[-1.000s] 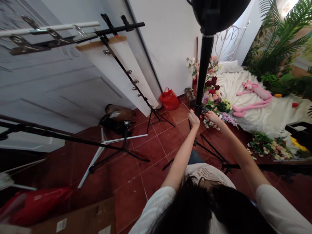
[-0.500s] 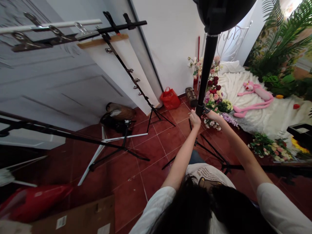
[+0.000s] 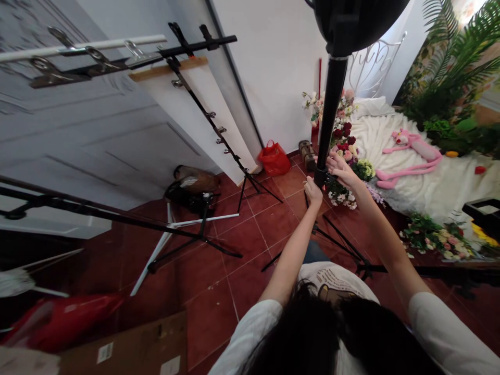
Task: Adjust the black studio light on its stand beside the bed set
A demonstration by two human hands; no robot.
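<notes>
A black light stand rises upright in front of me, with a large dark lamp head at its top, cut off by the upper edge. My left hand is closed round the stand at its black collar, just below the pole's thicker section. Slightly higher, my right hand has its fingers curled loosely about the pole from the right, and a fingertip seems to show past its left side. Below the right hand, a dark clamp knob juts from the collar. The stand's spread legs reach the floor by my body.
To the left stand a clip-hung white backdrop, another black tripod and white poles. A red bag sits by the wall. Artificial flowers and a pink plush toy on white cloth lie right. A cardboard box is at lower left.
My right hand has moved up from the collar knob to the pole above it, its fingers more spread. My left hand stays at the collar. The view has shifted slightly.
</notes>
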